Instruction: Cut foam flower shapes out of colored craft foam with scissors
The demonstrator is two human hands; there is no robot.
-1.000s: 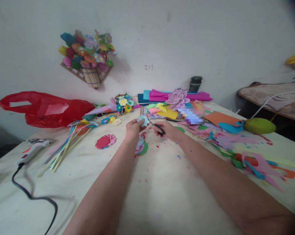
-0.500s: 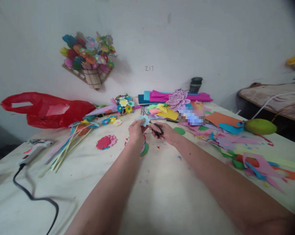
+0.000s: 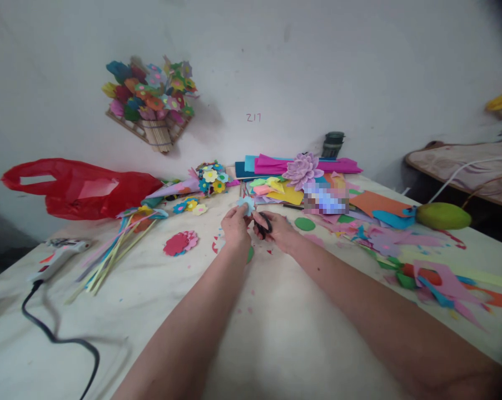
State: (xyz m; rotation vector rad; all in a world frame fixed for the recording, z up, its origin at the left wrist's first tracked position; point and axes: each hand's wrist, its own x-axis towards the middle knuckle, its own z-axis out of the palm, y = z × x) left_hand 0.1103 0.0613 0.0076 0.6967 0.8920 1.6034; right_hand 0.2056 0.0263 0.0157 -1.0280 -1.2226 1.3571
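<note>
Between the thumb and fingers of my left hand [image 3: 235, 225] is a light-blue paper piece [image 3: 246, 206] with a scalloped edge. My right hand [image 3: 281, 230] grips black-handled scissors [image 3: 264, 225] close against the paper; the blades are mostly hidden by the fingers. Below the hands lie small red scraps and part of a green paper disc [image 3: 250, 254]. Left of them sits a stack of red and pink scalloped paper discs [image 3: 180, 243]. Another green disc [image 3: 304, 224] lies just right of my right hand.
A red plastic bag [image 3: 84, 189], paper strips [image 3: 109, 253] and a corded white power strip [image 3: 61, 260] occupy the left. Paper flowers [image 3: 213, 176] and a purple flower [image 3: 304, 169] stand at the back. Coloured scraps [image 3: 434, 280] and a green mango-like fruit [image 3: 443, 215] are at right.
My right hand and the scissors have shifted slightly left, closer to my left hand. My left hand has turned a little, and the light-blue paper has rotated with it.
</note>
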